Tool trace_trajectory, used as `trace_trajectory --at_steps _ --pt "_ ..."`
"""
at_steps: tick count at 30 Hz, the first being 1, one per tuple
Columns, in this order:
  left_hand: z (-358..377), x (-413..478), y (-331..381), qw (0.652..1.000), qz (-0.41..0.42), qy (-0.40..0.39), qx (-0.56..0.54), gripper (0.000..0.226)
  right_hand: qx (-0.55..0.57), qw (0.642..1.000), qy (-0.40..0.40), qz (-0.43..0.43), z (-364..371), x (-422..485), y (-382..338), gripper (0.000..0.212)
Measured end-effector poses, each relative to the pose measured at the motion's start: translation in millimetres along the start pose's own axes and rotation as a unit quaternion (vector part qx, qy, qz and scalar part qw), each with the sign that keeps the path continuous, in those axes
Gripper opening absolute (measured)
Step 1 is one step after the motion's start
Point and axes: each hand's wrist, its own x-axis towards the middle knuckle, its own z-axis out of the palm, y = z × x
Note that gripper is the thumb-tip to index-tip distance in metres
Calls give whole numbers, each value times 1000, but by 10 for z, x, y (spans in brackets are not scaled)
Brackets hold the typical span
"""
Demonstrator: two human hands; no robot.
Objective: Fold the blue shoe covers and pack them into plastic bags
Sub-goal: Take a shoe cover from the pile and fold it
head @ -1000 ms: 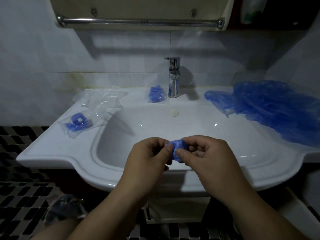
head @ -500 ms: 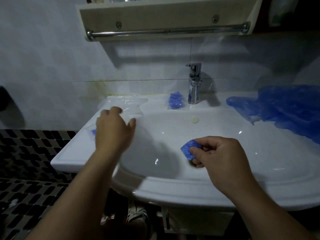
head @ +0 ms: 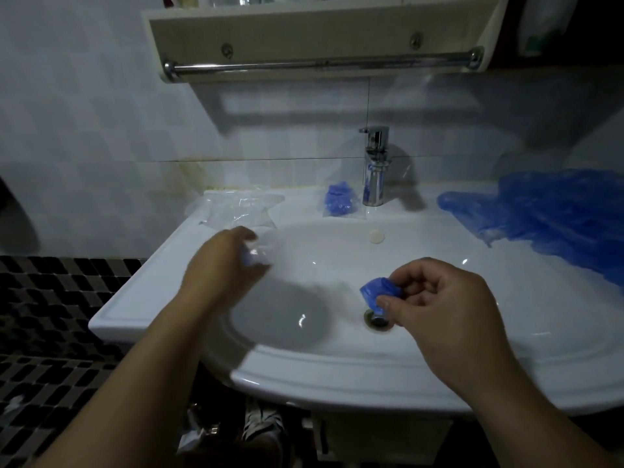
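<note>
Right hand (head: pixel 439 298) over sink (head: pixel 337 376) basin, thumb and fingers pinching folded shoe cover (head: pixel 378 292) just above drain (head: pixel 378 320). Left hand (head: pixel 219 265) blurred at basin's left edge, fingers curled on clear bag (head: pixel 258 253); I see bluish bit inside, can't make out more. Empty bags (head: pixel 236 207) on counter (head: pixel 145 298) back left. Packed bag (head: pixel 337 201) just beside faucet (head: pixel 376 170). Loose shoe cover pile (head: pixel 557 214) on right side, well apart from both hands.
</note>
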Motion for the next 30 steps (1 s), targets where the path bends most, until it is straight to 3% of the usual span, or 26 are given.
trace_trajectory --at_steps 2,5,7,13,20,30 --pt "-25 -194 258 990 80 -75 -87 45 16 999 12 -30 -24 -28 -37 26" --pt "-47 -432 588 948 138 -200 -204 34 45 996 27 -72 -82 -80 -98 30" --pt "-21 -492 694 931 163 -229 -232 30 21 993 26 -113 -110 -113 -121 36" --pt "16 -538 792 915 191 -264 -238 27 -61 978 46 -195 -190 -123 -84 29" --pt "46 -595 817 910 200 -301 -205 32 -177 957 -13 -231 -132 -126 -30 20" --pt "132 -633 867 920 228 -282 -146 34 -235 954 5 -184 -99 -114 -3 14"
